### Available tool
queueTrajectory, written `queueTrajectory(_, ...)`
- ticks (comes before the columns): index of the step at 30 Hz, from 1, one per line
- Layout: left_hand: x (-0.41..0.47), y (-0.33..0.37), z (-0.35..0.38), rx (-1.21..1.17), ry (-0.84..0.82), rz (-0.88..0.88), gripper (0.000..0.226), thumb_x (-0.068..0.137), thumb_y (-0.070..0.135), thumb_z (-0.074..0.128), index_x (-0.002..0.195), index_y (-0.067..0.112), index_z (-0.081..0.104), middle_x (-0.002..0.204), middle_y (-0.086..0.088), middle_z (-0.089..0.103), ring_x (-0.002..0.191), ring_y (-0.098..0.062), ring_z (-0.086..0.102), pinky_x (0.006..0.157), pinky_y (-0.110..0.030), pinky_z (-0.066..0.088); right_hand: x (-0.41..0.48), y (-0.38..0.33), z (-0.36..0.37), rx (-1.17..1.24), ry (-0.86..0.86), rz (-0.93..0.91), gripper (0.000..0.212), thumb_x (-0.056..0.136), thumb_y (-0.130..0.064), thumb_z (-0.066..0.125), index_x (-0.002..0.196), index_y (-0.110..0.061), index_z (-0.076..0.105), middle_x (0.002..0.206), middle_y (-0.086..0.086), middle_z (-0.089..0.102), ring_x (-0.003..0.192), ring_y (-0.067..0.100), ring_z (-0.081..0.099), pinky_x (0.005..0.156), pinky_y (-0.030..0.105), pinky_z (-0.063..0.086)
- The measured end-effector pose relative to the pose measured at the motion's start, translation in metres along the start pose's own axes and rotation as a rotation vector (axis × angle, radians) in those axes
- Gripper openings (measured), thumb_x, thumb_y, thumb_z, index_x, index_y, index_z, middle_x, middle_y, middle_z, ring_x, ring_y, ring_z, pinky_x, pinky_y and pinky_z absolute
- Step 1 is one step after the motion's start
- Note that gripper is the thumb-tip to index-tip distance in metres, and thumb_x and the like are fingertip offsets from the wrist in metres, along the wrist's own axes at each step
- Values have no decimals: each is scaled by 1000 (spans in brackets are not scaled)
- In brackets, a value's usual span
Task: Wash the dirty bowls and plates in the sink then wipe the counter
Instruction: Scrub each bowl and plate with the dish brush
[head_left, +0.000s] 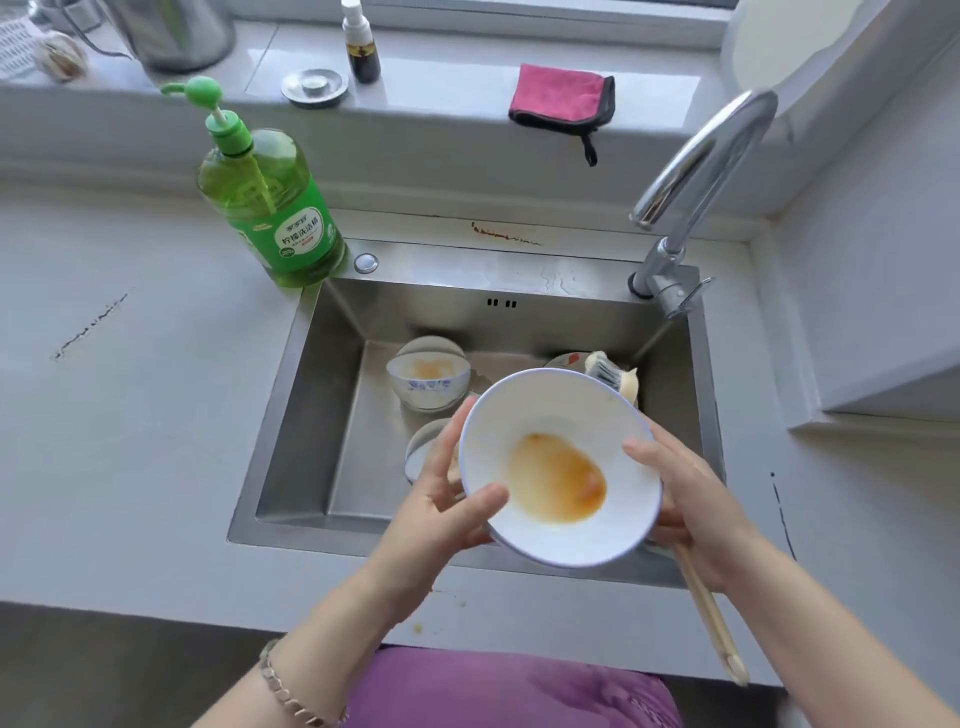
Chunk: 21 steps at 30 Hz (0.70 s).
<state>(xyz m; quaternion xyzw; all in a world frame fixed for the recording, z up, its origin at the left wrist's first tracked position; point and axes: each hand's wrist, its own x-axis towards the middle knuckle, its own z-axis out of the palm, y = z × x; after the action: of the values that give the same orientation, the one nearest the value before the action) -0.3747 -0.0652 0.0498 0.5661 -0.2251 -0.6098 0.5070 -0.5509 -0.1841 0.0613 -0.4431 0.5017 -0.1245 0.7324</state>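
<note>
Washing barely starting: I am gripping a stained bowl (556, 467) with left hand (447, 499) and right hand (685, 499); second bowl (428, 379), bench (156, 415) awaiting cleaning.

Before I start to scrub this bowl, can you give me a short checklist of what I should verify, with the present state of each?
1. Dirty bowl held by left hand and right hand: ok.
2. Bowl above the sink, not the counter: ok.
3. Brush ready: its handle passes under the right hand; grip cannot tell.
4. Water from the tap: not ok, no stream shows.
5. Soap bottle near: ok, at the sink's back left corner.
6. Pink cloth for the counter: ok, on the sill.
</note>
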Motion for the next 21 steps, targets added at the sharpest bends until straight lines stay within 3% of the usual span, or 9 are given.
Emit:
queueTrajectory(3,-4,-3,8,-34,63,61,81,56,45,65,128,56,30,105,29,64,99,-4,64,80,-36,57,-1,-5,0,3,0,5,44,75,-40,59,118,-45,58,65,2,43,44,13,18,38,16,15)
queueTrajectory(6,-5,-4,8,-44,106,89,76,57,46,62,125,57,30,99,32,63,92,2,65,70,-27,56,2,-8,2,-110,71,0,38,83,-47,58,121,-48,55,70,0,48,49,17,29,43,18,22)
queueTrajectory(9,-5,-2,7,10,148,112,65,70,32,57,124,55,28,89,36,63,82,8,63,65,-21,55,4,-21,-6,-368,209,-190,29,94,-30,50,118,-46,52,52,-18,55,39,3,42,44,10,30)
queueTrajectory(11,-3,-1,4,57,160,134,59,74,27,48,123,54,28,83,36,62,75,9,61,62,-18,53,-4,-36,-11,-615,192,-345,33,95,-21,48,112,-50,51,59,-24,59,51,-4,51,53,8,36)
queueTrajectory(13,-1,1,2,77,162,145,57,75,27,46,122,55,28,88,25,65,73,7,62,60,-15,51,-14,-48,-8,-837,71,-393,35,94,-19,49,110,-50,54,63,-28,58,53,-3,50,54,9,36)
queueTrajectory(15,0,3,1,89,168,151,56,76,27,46,121,56,30,97,15,62,71,4,62,59,-15,50,-15,-48,1,-1136,-41,-353,33,94,-24,48,115,-49,56,80,-22,62,64,0,54,61,19,43)
queueTrajectory(17,2,5,0,97,171,154,55,76,28,46,120,57,32,102,15,61,72,3,62,61,-18,52,-11,-42,12,-1425,-45,-307,34,96,-28,43,122,-49,51,103,-7,62,90,12,58,69,28,43)
queueTrajectory(19,5,8,-2,104,174,161,55,76,30,48,120,59,34,103,12,62,75,3,63,64,-19,53,-13,-37,18,-1459,-73,-241,34,96,-29,41,122,-48,51,107,-2,61,93,19,57,69,27,43)
queueTrajectory(21,7,6,-5,114,172,162,54,76,31,50,121,58,36,111,7,61,85,1,64,69,-19,53,-20,-33,25,-1368,-195,-196,31,95,-32,43,119,-48,54,111,-8,62,95,16,57,77,27,47)
